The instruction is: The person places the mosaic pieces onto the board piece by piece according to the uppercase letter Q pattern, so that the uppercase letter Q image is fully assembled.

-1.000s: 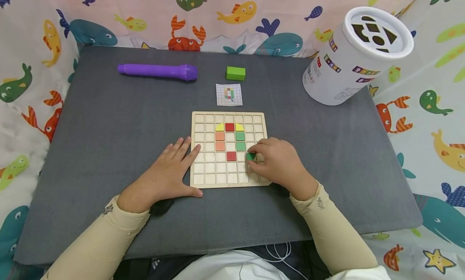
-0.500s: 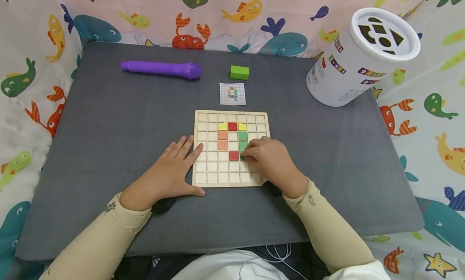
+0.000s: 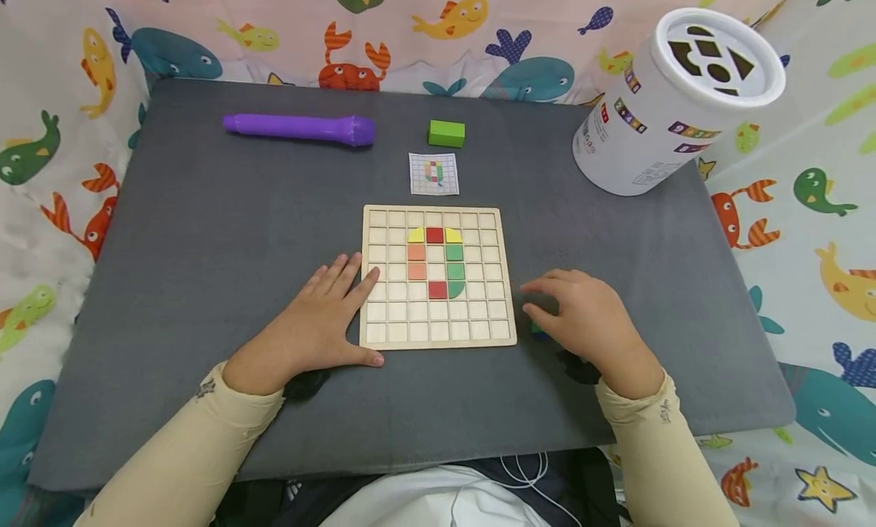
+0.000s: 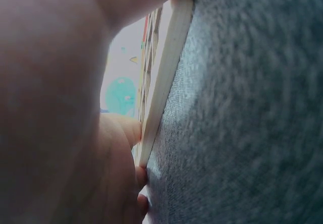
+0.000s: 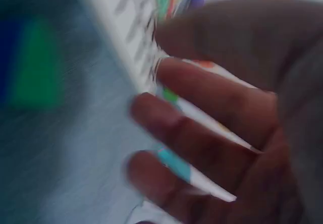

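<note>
My left hand (image 3: 318, 322) lies with fingers spread at the left edge of a wooden grid board (image 3: 397, 333); its fingers reach the board's side in the left wrist view. Coloured tiles sit in the grid: a red tile (image 3: 434, 236) between two yellow ones, orange tiles (image 3: 416, 261) at left, green tiles (image 3: 455, 261) at right. Lower down, a red tile (image 3: 437, 290) adjoins a green tile with one rounded corner (image 3: 456, 289). My right hand (image 3: 591, 322) is right of the board, fingers loosely bent, holding nothing. A green and blue block (image 5: 35, 65) stands beside it, mostly hidden in the head view.
A small printed pattern card (image 3: 434, 174) lies behind the board, with a green block (image 3: 446, 134) beyond it. A purple microphone-shaped stick (image 3: 299, 129) lies at the back left. A tall white tub (image 3: 657, 124) with shape holes in its lid stands at the back right.
My right hand has set the green rounded tile into the grid beside the lower red tile, let go, and moved right, off the board. The left hand stays in place.
</note>
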A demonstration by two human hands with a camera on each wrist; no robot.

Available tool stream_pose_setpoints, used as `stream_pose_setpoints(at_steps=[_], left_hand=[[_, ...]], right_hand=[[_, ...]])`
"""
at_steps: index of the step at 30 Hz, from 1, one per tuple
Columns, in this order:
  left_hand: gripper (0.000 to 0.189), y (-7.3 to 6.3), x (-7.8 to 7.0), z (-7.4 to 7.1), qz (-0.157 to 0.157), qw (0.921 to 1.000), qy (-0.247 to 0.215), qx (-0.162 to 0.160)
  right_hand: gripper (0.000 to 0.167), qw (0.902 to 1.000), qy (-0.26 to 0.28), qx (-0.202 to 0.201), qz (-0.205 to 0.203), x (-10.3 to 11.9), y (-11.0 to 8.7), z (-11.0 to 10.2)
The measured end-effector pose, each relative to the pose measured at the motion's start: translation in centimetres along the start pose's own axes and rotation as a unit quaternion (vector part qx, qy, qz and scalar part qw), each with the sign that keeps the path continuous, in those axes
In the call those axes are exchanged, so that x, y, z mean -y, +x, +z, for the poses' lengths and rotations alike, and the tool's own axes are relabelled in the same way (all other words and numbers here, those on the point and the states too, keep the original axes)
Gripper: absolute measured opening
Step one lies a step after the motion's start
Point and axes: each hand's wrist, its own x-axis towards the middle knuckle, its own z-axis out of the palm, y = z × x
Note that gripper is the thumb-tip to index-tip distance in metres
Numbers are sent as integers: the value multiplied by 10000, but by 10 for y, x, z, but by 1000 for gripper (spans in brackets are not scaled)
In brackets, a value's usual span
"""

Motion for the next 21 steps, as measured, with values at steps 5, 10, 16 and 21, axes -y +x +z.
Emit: stream_pose_setpoints(at_steps=[5,10,16,21], left_hand=[[133,1,0,0,10,10000,-36,-9],[133,1,0,2,-12,10000,-57,-19],[132,0,2,4,-23,10000,-83,-30],[133,1,1,4,-9,10000,-58,-56]], right_hand=[[31,9964,-168,288,782,-12,-20,13],[24,9957,-148,-65,913,-11,-21,23],[29,9954,-273,-291,874,-9,-14,26],[29,9939,-281,-285,1025,-8,-13,27]])
